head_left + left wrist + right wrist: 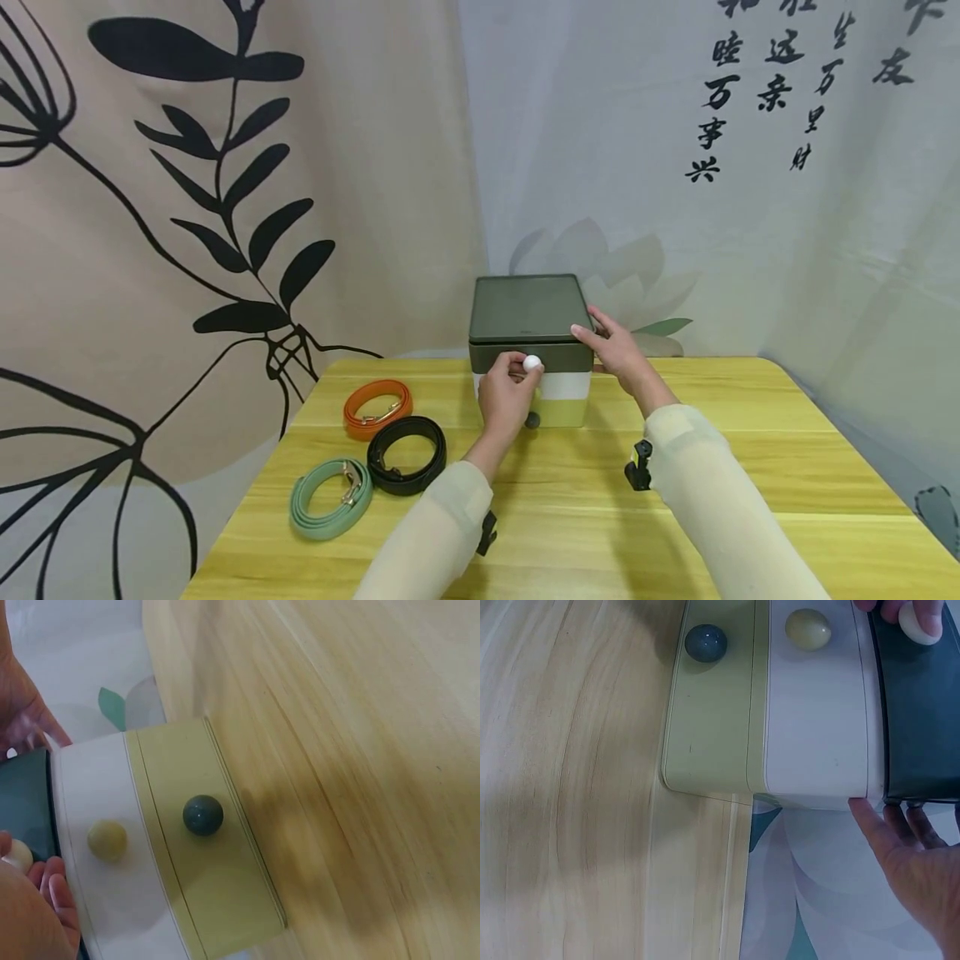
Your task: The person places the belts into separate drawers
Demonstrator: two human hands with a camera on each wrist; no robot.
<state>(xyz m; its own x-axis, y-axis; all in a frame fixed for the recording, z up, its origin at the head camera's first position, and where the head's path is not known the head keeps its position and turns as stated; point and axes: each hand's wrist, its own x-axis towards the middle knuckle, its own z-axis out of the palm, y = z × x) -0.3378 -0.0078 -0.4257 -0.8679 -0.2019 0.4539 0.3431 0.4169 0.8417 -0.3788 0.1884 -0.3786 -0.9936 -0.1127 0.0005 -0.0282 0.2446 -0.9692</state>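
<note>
A small drawer box point(528, 308) with a dark green lid stands at the back of the table. Its three stacked drawers are dark green, white and yellow-green from the top down. My left hand point(505, 400) pinches the round white knob point(532, 363) of the top drawer between thumb and fingers. Against the box's right side lies my right hand point(621, 352), its thumb at the lid's edge and its fingers extended along the side. The left wrist view shows the middle drawer's pale yellow knob point(107, 841) and the bottom drawer's dark knob point(203, 815).
Three coiled belts lie on the left of the wooden table point(720, 467): an orange belt point(354, 423), a black belt point(437, 461) and a mint green belt point(318, 528). A printed curtain point(390, 167) hangs behind the table.
</note>
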